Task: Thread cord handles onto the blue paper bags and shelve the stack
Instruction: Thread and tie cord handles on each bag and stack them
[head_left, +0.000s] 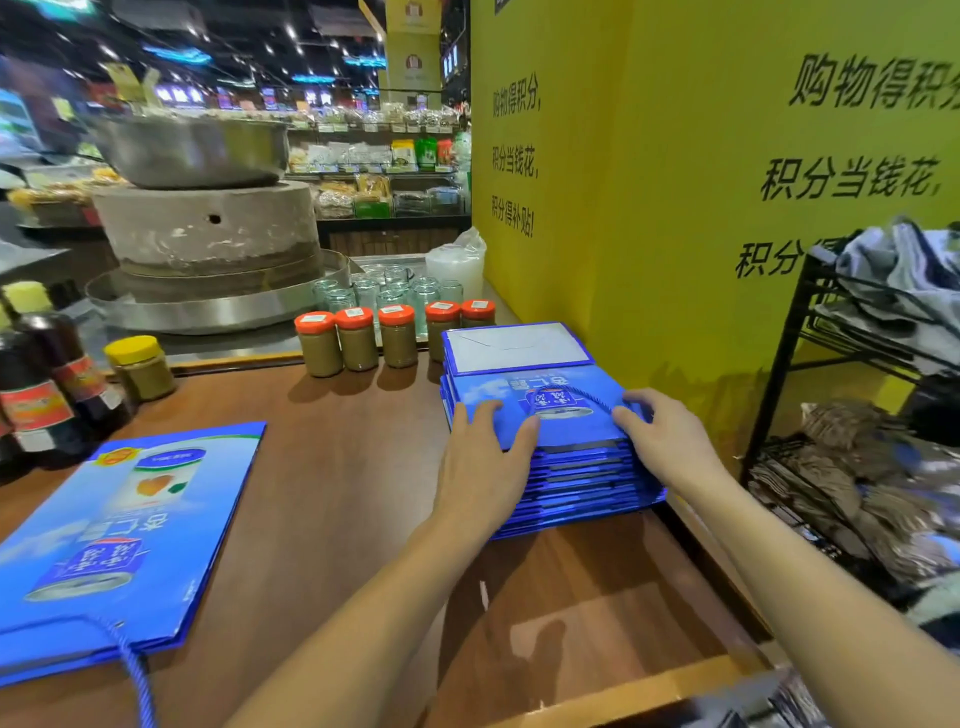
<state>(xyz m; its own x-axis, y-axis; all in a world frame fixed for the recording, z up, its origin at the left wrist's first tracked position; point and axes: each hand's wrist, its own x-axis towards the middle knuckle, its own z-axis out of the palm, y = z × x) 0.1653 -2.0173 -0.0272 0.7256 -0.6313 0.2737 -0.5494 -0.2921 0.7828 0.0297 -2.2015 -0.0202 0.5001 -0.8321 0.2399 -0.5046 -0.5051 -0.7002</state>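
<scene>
A stack of flat blue paper bags lies on the brown wooden counter, against the yellow wall. My left hand rests on the stack's near left edge, fingers spread on the top bag. My right hand holds the near right corner, its fingers curled over the top bag's edge. A blue cord handle lies across the top bag between my hands. A second blue bag lies flat at the near left, with a twisted blue cord hanging over the counter's edge.
Several orange-lidded jars stand behind the stack, with glass jars and a stone mill further back. Dark bottles and a yellow-lidded jar stand at the left. A black wire rack with brown bags stands to the right.
</scene>
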